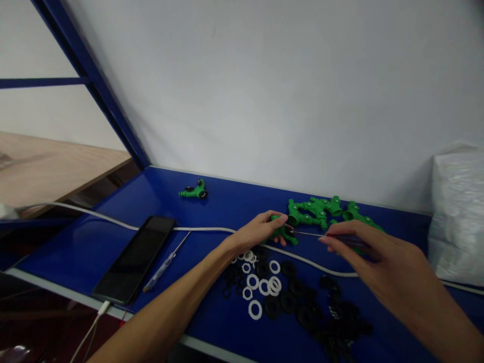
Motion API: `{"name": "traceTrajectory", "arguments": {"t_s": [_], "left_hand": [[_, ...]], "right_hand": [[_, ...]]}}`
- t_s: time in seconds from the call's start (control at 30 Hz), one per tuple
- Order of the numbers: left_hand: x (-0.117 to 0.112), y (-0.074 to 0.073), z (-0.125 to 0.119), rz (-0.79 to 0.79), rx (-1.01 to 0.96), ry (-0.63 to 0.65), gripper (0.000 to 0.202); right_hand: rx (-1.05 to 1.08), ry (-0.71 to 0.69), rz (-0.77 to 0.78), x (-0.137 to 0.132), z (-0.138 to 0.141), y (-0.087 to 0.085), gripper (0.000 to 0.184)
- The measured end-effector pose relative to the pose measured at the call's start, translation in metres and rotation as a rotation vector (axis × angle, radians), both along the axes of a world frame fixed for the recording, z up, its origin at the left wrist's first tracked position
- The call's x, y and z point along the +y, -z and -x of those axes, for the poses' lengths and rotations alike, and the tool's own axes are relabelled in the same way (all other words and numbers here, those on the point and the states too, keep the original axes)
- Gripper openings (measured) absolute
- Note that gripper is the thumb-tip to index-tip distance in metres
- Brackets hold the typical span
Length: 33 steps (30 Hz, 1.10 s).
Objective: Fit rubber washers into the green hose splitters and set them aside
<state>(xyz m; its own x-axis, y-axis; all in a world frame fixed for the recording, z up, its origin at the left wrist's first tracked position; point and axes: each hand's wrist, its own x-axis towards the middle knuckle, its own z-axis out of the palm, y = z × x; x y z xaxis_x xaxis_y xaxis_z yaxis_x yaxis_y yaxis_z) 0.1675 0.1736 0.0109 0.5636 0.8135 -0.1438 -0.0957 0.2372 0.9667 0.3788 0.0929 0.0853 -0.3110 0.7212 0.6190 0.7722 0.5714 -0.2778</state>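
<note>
My left hand (266,229) is closed around a green plastic Y-shaped hose connector (282,232) with a black part on it, held just above the blue bench. In my right hand (363,247) is a thin screwdriver (310,233), gripped by its handle, which the fingers mostly hide. Its shaft points left and the tip meets the connector near the black part. Below the hands lie white ring washers (255,309), black rings (289,302) and a heap of small black parts (342,322). Several more green connectors (317,209) lie behind, near the wall.
A green connector with black fittings (194,190) lies at the back left. A phone (136,257) on a charging cable and a clear-handled screwdriver (166,264) are to the left. A white cable (204,229) crosses the bench (159,194). A plastic bag (457,217) stands right.
</note>
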Motion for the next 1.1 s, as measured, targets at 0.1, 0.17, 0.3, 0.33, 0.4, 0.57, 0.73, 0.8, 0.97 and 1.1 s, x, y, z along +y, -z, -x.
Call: {"name": "traceTrajectory", "arguments": {"t_s": [0.1, 0.17, 0.3, 0.33, 0.4, 0.57, 0.73, 0.8, 0.97, 1.1], "left_hand": [[0.000, 0.000, -0.001, 0.002, -0.002, -0.008, 0.051], [0.000, 0.001, -0.001, -0.011, 0.001, -0.005, 0.054], [0.002, 0.005, -0.001, -0.031, 0.006, -0.003, 0.061], [0.002, 0.005, -0.001, -0.036, 0.007, -0.004, 0.062], [0.003, 0.006, -0.001, -0.045, 0.008, -0.006, 0.062], [0.003, 0.007, -0.001, -0.052, 0.016, -0.017, 0.056], [0.005, 0.005, 0.000, -0.068, 0.031, -0.019, 0.053], [0.005, 0.005, 0.001, -0.077, 0.043, -0.013, 0.055], [0.007, 0.008, 0.001, -0.072, 0.060, -0.016, 0.058], [0.010, 0.012, -0.001, -0.070, 0.055, -0.005, 0.057]], "right_hand": [[-0.241, -0.017, -0.056, 0.000, 0.003, -0.009, 0.038], [-0.411, -0.002, -0.078, 0.001, 0.005, -0.012, 0.038], [-0.650, 0.004, -0.218, 0.005, 0.002, -0.013, 0.033], [-0.685, 0.005, -0.247, 0.007, 0.001, -0.012, 0.034], [-0.734, 0.011, -0.268, 0.009, 0.001, -0.011, 0.035], [-0.804, 0.073, -0.202, 0.008, 0.008, -0.006, 0.035], [-0.831, 0.014, -0.345, 0.001, 0.015, -0.014, 0.062], [-0.856, 0.024, -0.330, 0.002, 0.020, -0.020, 0.058], [-0.916, 0.141, -0.304, 0.005, 0.036, -0.024, 0.038], [-0.906, 0.081, -0.310, 0.008, 0.032, -0.014, 0.042]]}}
